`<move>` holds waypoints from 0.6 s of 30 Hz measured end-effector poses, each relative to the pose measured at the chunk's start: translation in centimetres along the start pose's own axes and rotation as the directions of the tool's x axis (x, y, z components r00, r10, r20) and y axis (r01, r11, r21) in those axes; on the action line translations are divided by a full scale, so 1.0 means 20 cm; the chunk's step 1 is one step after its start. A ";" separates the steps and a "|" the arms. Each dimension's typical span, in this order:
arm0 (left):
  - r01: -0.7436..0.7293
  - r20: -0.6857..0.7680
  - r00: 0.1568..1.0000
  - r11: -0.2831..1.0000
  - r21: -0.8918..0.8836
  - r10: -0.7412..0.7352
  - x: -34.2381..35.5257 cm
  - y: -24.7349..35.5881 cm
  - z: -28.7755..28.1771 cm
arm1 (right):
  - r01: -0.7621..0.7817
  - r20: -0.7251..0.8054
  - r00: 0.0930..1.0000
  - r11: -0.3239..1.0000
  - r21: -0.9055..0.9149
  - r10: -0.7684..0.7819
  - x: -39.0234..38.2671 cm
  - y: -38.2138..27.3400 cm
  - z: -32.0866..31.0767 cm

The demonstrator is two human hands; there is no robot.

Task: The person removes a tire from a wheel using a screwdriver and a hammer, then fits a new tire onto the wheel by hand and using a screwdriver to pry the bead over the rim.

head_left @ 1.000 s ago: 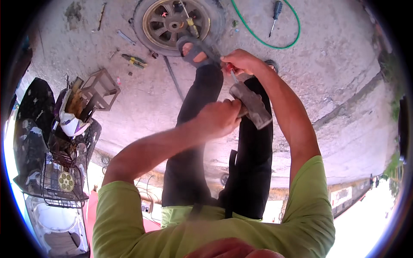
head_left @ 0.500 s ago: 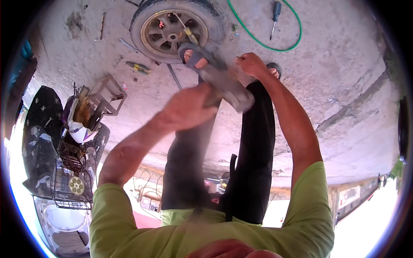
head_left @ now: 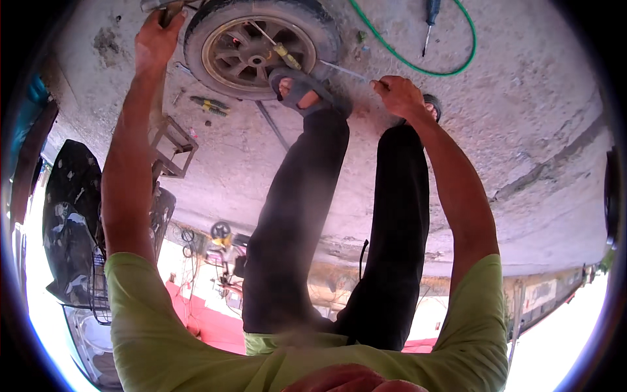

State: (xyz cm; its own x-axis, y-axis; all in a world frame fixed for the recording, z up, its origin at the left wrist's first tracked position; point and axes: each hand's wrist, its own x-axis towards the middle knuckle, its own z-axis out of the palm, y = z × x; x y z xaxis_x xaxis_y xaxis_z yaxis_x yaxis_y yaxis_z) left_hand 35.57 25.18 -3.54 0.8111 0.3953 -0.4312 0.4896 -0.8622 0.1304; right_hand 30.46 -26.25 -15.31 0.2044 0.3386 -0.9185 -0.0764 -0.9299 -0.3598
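Head view: the left hand point(head_left: 157, 44) grips a hammer point(head_left: 171, 9), held out at upper left; the right hand point(head_left: 400, 95) is curled closed, apparently on a thin metal shaft point(head_left: 343, 70) that reaches the wheel point(head_left: 258, 61); the wheel lies flat on the ground point(head_left: 503, 111); step in hand, as judged: striking the shaft; next move calls for steady support and controlled aim; half a second earlier, the hammer was near the right hand.

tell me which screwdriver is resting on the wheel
The yellow-handled screwdriver: it lies across the wheel, while the dark-handled one lies on the ground inside the curve of the green cord.
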 end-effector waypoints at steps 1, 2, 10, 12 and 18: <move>-0.031 -0.005 1.000 0.999 0.015 0.031 0.03 -0.01 0.01 | 0.001 -0.007 1.000 1.000 0.004 -0.001 0.00 0.02 0.01; 0.010 0.032 0.999 1.000 0.025 -0.011 0.06 -0.01 0.04 | 0.002 -0.014 1.000 1.000 0.007 -0.002 0.01 0.03 0.02; -0.341 0.116 0.939 0.919 0.197 0.323 0.42 0.25 0.22 | -0.004 -0.039 0.999 1.000 -0.026 0.003 -0.02 -0.04 -0.01; -0.350 0.257 0.904 0.937 -0.011 0.341 0.39 0.35 0.31 | -0.014 -0.058 0.998 1.000 -0.016 0.013 -0.05 -0.05 -0.01; -0.224 -0.045 0.971 0.960 0.168 0.235 0.19 0.48 0.56 | -0.042 -0.081 0.996 0.997 -0.065 0.037 -0.07 -0.13 -0.04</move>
State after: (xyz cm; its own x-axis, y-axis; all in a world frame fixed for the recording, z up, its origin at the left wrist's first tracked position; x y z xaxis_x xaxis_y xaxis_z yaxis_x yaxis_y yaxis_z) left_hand 39.85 14.86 -13.90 0.9171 0.1955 -0.3475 0.2339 -0.9696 0.0716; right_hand 31.15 -24.43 -12.92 0.2796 0.2914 -0.9148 -0.0208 -0.9508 -0.3092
